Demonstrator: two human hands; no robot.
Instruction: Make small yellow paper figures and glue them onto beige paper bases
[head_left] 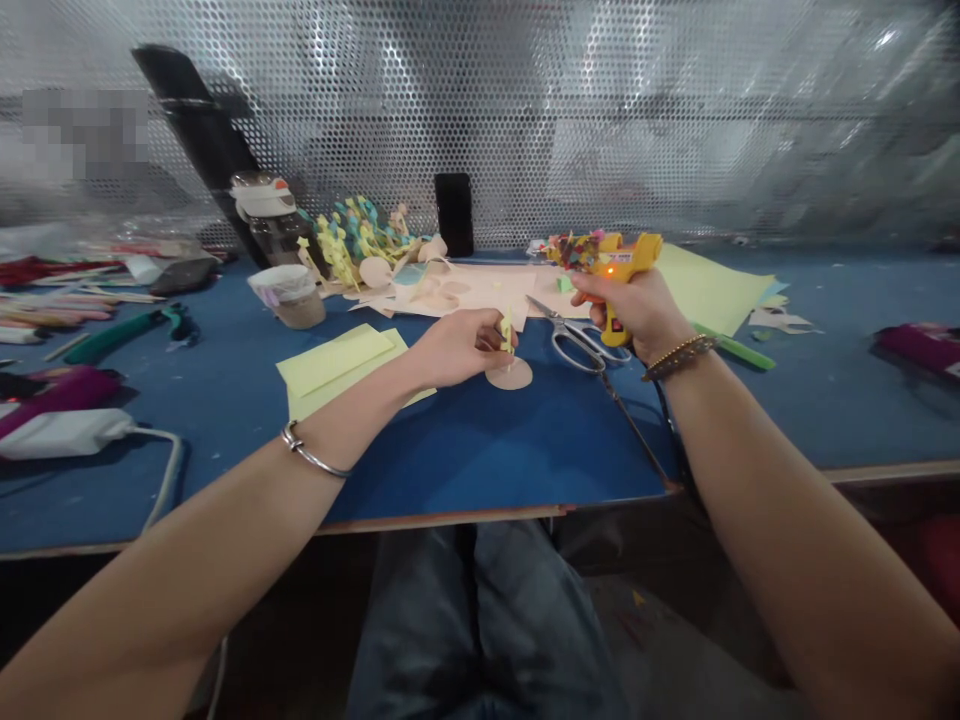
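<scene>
My left hand (469, 347) pinches a small yellow paper piece (508, 330) that stands upright over a pale paper disc (511, 375) on the blue table. Whether the piece touches the disc I cannot tell exactly. In my right hand (637, 305) is a yellow and orange glue gun (630, 257), its small orange light lit and its nozzle end, cluttered with coloured bits, pointing left. Silver-handled scissors (577, 345) lie open just below the gun. Beside my left wrist rest yellow paper sheets (337, 365).
Pale paper scraps (480, 285), yellow and teal paper pieces (360, 235), a cup (292, 300), a bottle (270, 215) and a phone (454, 215) stand or lie behind. A green cutter (742, 350) lies right; a white charger (67, 432) sits left. A perforated metal panel (510, 110) backs the table.
</scene>
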